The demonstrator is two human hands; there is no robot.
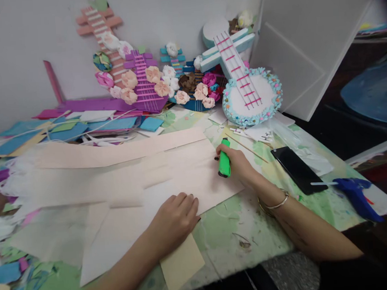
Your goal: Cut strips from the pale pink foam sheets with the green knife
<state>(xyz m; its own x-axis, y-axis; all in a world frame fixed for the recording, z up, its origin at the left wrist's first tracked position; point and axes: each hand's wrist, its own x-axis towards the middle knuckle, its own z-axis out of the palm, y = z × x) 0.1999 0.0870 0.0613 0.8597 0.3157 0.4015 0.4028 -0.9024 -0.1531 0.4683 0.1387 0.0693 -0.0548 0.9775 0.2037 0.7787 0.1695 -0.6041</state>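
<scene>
My left hand lies palm down on pale peach sheets of card, fingers together and slightly bent, pressing near the front edge. Wrapped around a bright green box cutter with black ends, my right hand hovers at or just over the right end of the card; I cannot tell whether its blade is out. The peach card spreads across the middle of the table in overlapping layers, with a long peach strip along its back. Beneath my left wrist, a cream paper piece sticks out.
Paper-flower guitar models, such as a light blue one and a purple one, lean against the wall. At right lie a black phone, a blue glue gun and a thin stick. Coloured paper scraps fill the left.
</scene>
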